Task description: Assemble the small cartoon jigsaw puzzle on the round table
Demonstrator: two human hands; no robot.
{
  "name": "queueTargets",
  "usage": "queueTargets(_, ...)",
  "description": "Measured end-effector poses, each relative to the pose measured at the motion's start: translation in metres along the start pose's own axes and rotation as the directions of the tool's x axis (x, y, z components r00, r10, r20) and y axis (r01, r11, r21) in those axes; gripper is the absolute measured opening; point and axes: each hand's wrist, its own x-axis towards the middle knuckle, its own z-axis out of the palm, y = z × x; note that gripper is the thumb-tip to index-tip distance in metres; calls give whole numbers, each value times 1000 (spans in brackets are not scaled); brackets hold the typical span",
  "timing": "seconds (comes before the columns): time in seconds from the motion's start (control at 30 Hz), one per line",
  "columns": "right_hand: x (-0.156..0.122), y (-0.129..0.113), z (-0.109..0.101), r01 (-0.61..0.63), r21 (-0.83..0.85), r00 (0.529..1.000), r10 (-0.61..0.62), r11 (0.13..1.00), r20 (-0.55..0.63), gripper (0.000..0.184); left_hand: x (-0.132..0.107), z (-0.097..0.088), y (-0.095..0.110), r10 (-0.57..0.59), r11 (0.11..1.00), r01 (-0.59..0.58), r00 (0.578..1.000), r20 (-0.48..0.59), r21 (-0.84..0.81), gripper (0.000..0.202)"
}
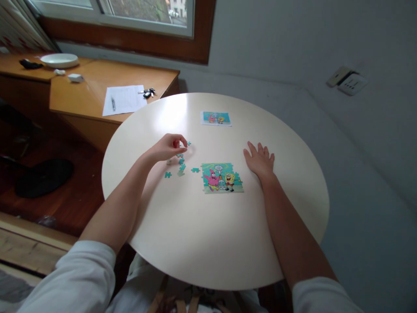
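A small cartoon jigsaw puzzle (222, 177) lies partly assembled near the middle of the round cream table (208, 243). Several loose teal pieces (181, 167) are scattered just left of it. My left hand (167, 148) hovers over those pieces with fingers pinched on a teal puzzle piece. My right hand (259, 160) rests flat on the table, fingers spread, just right of the puzzle. A small reference picture (215, 118) of the same cartoon lies farther back on the table.
A wooden desk (91, 93) stands to the left under a window, bearing a sheet of paper with a pen (123, 99), keys (148, 92), a white plate (59, 59) and small items. Grey walls close in on the right.
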Motion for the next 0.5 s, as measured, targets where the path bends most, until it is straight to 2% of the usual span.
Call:
queueTargets(0.1, -1, -1, -1, -6, -3, 1000, 6, 1000, 11, 60, -2, 9, 9, 2, 984, -29, 988, 154, 175, 12)
queueTargets(0.2, -1, -1, -2, -5, 2, 1000, 5, 1000, 2, 59, -1, 18, 10, -1, 959, -64, 973, 231, 274, 20)
queueTargets(0.33, -1, -1, -1, -2, 15, 1000, 2, 1000, -5, 59, -2, 25, 8, -48, 934, -61, 955, 294, 351, 26)
queueTargets(0.5, 0, -1, -1, -1, -17, 1000, 2, 1000, 15, 60, -4, 28, 13, -14, 911, -136, 933, 359, 389, 13)
